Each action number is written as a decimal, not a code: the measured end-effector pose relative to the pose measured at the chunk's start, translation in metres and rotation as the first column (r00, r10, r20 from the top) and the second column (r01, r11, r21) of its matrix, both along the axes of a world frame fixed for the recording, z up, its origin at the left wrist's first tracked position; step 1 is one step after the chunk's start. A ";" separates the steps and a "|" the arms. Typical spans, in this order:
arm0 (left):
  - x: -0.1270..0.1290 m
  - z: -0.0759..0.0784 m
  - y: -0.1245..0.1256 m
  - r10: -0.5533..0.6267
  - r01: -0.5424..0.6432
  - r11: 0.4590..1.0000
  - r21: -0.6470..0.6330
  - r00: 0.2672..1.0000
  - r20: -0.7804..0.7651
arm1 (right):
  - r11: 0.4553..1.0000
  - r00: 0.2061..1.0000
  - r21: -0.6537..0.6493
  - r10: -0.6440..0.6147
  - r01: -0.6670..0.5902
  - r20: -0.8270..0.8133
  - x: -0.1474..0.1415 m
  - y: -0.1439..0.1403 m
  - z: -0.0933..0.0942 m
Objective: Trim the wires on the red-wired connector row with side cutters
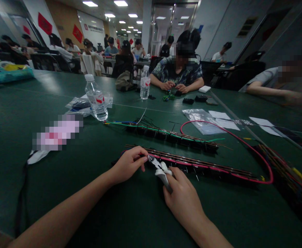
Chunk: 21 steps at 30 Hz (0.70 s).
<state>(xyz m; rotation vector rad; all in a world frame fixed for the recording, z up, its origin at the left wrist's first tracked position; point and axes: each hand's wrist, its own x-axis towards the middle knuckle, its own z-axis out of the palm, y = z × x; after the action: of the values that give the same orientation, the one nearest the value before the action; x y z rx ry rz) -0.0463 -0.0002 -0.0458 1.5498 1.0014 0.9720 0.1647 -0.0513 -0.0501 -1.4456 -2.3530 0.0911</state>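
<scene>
My right hand is wrapped round the white and grey handles of a pair of pliers. Their metal jaws point up and left, reaching the fingertips of my left hand. Thumb and index finger of that left hand are pinched together at the near black wiring assembly; what lies between them is too small to make out. Along this assembly run a thick red wire and copper-coloured rods, with thin tie ends sticking out. Its left end is partly hidden behind my left hand.
Behind it lies a similar assembly with a green wire. More bundled wiring is at right. Two water bottles, a clear plastic bag and a blurred pink item are on the table. A person sits opposite.
</scene>
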 end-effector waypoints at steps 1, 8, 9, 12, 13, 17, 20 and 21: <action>0.000 0.000 0.000 0.001 -0.001 1.000 -0.004 1.000 0.005 | 1.000 1.000 -0.007 -0.001 0.001 -0.010 0.000 0.000 0.000; 0.000 -0.001 0.000 -0.004 0.004 1.000 -0.008 1.000 0.005 | 1.000 0.995 -0.016 -0.010 0.009 -0.095 0.001 0.001 0.001; 0.000 -0.001 0.000 0.000 0.000 1.000 -0.007 1.000 0.002 | 1.000 0.995 -0.013 -0.004 0.002 -0.100 0.001 0.002 0.002; 0.000 0.000 0.000 0.005 -0.005 1.000 -0.020 1.000 0.003 | 1.000 0.995 -0.004 0.012 -0.013 -0.098 0.000 0.001 0.003; 0.000 0.001 0.000 0.005 -0.005 1.000 -0.026 1.000 0.008 | 1.000 0.996 -0.003 0.013 -0.013 -0.093 0.000 0.001 0.004; 0.000 0.002 -0.001 0.004 -0.004 1.000 -0.031 1.000 0.012 | 1.000 0.997 -0.005 0.005 -0.006 -0.072 0.000 0.000 0.004; 0.000 0.001 -0.001 0.003 -0.003 1.000 -0.024 1.000 0.009 | 1.000 0.998 0.001 0.003 -0.003 -0.062 0.000 -0.001 0.003; 0.000 0.001 -0.001 0.002 -0.002 1.000 -0.025 1.000 0.010 | 1.000 0.998 0.003 0.002 -0.001 -0.060 0.000 -0.001 0.002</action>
<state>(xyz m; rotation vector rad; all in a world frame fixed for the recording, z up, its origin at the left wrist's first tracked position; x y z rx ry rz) -0.0463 -0.0008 -0.0444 1.5224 1.0040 0.9647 0.1644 -0.0520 -0.0476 -1.4198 -2.3054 0.1289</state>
